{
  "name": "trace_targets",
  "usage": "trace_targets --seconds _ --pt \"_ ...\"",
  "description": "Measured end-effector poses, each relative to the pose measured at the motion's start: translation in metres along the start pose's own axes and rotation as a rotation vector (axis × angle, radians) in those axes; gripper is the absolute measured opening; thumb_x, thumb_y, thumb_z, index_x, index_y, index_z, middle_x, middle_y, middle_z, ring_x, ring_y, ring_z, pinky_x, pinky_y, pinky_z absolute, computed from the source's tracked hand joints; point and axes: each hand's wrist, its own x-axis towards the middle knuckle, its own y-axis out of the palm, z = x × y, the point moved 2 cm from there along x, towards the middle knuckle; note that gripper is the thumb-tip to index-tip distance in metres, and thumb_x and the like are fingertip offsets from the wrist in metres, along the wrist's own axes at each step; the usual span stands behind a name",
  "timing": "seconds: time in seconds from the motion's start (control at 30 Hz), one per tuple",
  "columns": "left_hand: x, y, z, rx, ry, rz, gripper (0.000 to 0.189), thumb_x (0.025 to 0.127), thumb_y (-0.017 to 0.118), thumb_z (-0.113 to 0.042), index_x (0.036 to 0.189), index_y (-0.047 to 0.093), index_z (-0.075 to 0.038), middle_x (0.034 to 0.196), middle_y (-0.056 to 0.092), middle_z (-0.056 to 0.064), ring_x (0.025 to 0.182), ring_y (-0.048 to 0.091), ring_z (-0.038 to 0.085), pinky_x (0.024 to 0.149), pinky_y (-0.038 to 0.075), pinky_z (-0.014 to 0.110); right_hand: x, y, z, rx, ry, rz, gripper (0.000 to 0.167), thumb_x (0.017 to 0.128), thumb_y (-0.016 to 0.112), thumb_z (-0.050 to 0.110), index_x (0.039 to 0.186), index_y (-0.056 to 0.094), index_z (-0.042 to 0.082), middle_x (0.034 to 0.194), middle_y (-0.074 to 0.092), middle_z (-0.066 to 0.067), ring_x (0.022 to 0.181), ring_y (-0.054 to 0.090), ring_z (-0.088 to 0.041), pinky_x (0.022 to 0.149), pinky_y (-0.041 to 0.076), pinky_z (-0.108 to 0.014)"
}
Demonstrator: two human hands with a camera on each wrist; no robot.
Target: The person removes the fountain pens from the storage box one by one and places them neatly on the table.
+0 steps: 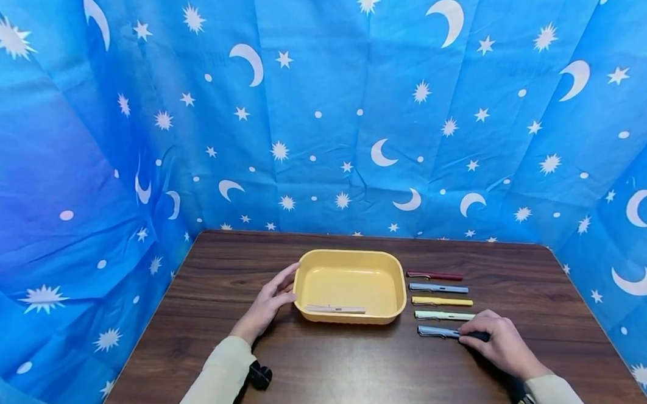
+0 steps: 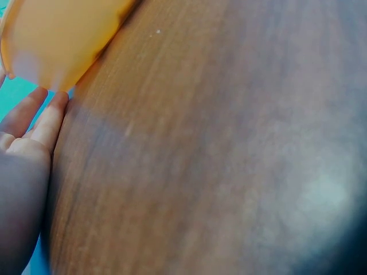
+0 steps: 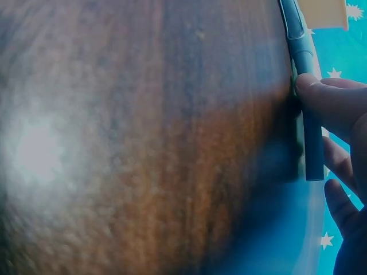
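A yellow rectangular tray [image 1: 353,256] stands on the table. My left hand [image 1: 269,303] is at its left end, with fairly straight fingers touching the outer wall; in the left wrist view the fingertips [image 2: 60,98] meet the tray [image 2: 57,46]. One or more pale pens [image 1: 335,309] lie inside along the near wall. To the right of the tray, my right hand [image 1: 494,339] pinches the dark end of a grey-blue pen [image 1: 437,332], the nearest of a column of pens. In the right wrist view thumb and fingers hold this pen [image 3: 312,143] by its barrel.
Behind the held pen, a light green pen [image 1: 444,316], a yellow pen [image 1: 441,301], a blue-grey pen [image 1: 438,288] and a dark red pen [image 1: 435,275] lie roughly parallel. The brown wooden table [image 1: 347,374] is bordered by a blue star-and-moon cloth [image 1: 327,135].
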Motion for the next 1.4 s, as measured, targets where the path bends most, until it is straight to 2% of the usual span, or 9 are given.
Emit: trace_targets --seconds 0.27,0.67,1.03,1.27,1.4 --pt "-0.0007 0.0001 -0.0018 -0.013 0.011 0.011 0.068 0.101 0.065 -0.014 0.163 0.040 -0.023 0.168 0.036 0.011 0.155 0.035 0.030 0.126 0.030 0.051 0.0009 0.0018 -0.0011 -0.034 0.010 -0.001 0.031 0.074 0.091 -0.002 0.089 0.082 0.024 0.088 0.074 0.017 0.085 0.064 -0.002 0.068 0.058 -0.027" --pt "-0.0002 -0.0009 0.0014 -0.011 -0.008 0.004 0.067 0.102 0.065 -0.013 0.163 0.041 -0.025 0.168 0.037 0.006 0.155 0.034 0.024 0.127 0.028 0.047 0.0015 0.0029 0.0001 -0.055 0.004 -0.009 0.031 0.073 0.092 -0.002 0.088 0.082 0.024 0.089 0.074 0.016 0.084 0.064 -0.003 0.067 0.059 -0.028" --pt "-0.0002 0.0002 -0.0005 -0.014 -0.009 0.003 0.068 0.101 0.065 -0.013 0.163 0.041 -0.025 0.168 0.037 0.008 0.155 0.035 0.029 0.127 0.028 0.052 0.0014 0.0036 -0.0023 -0.069 -0.006 -0.028 0.032 0.071 0.093 -0.001 0.089 0.082 0.024 0.089 0.074 0.017 0.084 0.065 -0.003 0.068 0.060 -0.029" --pt "-0.0002 -0.0001 0.0013 -0.006 -0.027 -0.013 0.067 0.099 0.067 -0.014 0.160 0.044 -0.031 0.167 0.039 0.002 0.154 0.035 0.022 0.127 0.029 0.047 0.0016 0.0028 -0.0014 -0.080 0.015 -0.019 0.031 0.073 0.093 0.003 0.091 0.082 0.025 0.091 0.074 0.017 0.086 0.066 -0.004 0.069 0.060 -0.031" --pt "0.0000 0.0000 0.0011 -0.011 -0.015 -0.010 0.068 0.099 0.066 -0.013 0.161 0.043 -0.028 0.167 0.039 0.004 0.155 0.035 0.024 0.127 0.028 0.048 0.0012 0.0018 -0.0011 -0.084 0.031 -0.011 0.030 0.074 0.093 0.006 0.094 0.082 0.025 0.092 0.074 0.017 0.087 0.067 -0.005 0.071 0.061 -0.033"
